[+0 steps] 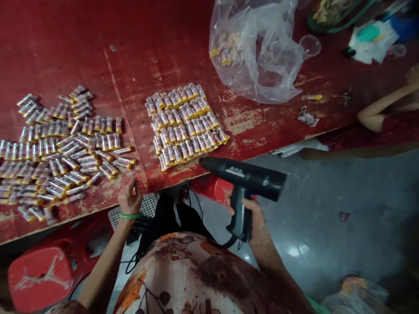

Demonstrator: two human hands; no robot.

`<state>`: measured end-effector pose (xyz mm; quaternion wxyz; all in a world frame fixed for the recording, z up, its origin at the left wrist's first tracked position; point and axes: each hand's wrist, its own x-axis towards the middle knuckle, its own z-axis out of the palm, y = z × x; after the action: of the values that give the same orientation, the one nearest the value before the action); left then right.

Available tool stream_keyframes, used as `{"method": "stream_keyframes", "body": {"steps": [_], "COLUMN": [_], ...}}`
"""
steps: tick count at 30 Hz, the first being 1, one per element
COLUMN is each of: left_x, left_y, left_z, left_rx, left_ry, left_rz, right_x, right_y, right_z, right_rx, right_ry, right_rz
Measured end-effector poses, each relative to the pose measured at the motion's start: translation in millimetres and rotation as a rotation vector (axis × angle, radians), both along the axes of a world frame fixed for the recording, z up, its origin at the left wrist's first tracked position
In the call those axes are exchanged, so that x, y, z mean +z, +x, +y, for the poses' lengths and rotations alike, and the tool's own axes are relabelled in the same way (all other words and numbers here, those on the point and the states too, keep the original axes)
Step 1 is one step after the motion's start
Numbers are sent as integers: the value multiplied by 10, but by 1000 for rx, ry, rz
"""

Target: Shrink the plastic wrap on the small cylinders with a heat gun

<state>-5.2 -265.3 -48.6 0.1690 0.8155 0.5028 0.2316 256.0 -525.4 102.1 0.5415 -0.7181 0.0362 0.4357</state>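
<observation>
A black heat gun [244, 174] is in my right hand [257, 216], its fingers wrapped round the handle. The nozzle points left, over the table edge near the front right of several neat rows of small clear tubes with yellow ends [186, 124]. My left hand [131, 198], with a green bangle at the wrist, is at the table's front edge, fingers curled together and apart from the tubes. Left of it lies a looser spread of similar tubes [70, 152] on the red table [163, 43].
A large clear plastic bag [262, 56] with some tubes inside lies at the back. Another person's arm [373, 109] rests at the right. Red stools [41, 279] and a grey perforated basket [149, 205] are below the table edge.
</observation>
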Motion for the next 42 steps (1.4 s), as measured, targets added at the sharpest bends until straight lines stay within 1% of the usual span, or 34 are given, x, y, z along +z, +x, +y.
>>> {"method": "stream_keyframes", "body": {"steps": [3, 5, 6, 8, 12, 14, 17, 20, 22, 24, 26, 28, 30, 33, 36, 38, 40, 42], "left_x": [87, 148, 173, 197, 154, 115, 81, 78, 86, 97, 109, 120, 126, 116, 99, 102, 126, 155], "left_y": [13, -38, -82, -191, -370, -385, -331, -270, -259, -265, -269, -256, -230, -189, -127, -18, 181, 454], "left_z": [49, 100, 125, 158, 125, 70, -2, -30, -33, -38, -51, -70, -92, -129, -157, -146, -101, -34], "left_rx": [1, 15, 32, 68, 120, 131, 117, 124, 136, 140, 140, 128, 103, 67, 34, -9, -106, -252], "left_ry": [15, 32, 47, 73, 69, 59, 25, -17, -28, -29, -22, -10, 10, 38, 49, 74, 108, 108], "left_rz": [-14, -7, 3, 28, 64, 64, 31, 17, 15, 15, 16, 7, -9, -31, -60, -82, -95, -96], "right_x": [-19, -56, -82, -141, -201, -191, -177, -194, -218, -242, -253, -239, -194, -86, -7, 2, -13, -30], "right_y": [-365, -491, -516, -507, -451, -465, -509, -523, -510, -473, -391, -250, -66, 174, 242, 214, 186, 184], "right_z": [100, 166, 190, 211, 185, 188, 238, 277, 254, 189, 109, 52, 38, 71, 89, 79, 66, 60], "right_rx": [27, 57, 75, 106, 124, 164, 225, 237, 216, 172, 71, -56, -175, -290, -331, -307, -283, -293], "right_ry": [135, 198, 216, 222, 196, 172, 140, 127, 119, 96, 77, 90, 139, 206, 211, 197, 192, 200], "right_rz": [270, 385, 392, 343, 283, 274, 290, 253, 213, 219, 214, 160, 72, -47, -106, -72, -11, 31]}}
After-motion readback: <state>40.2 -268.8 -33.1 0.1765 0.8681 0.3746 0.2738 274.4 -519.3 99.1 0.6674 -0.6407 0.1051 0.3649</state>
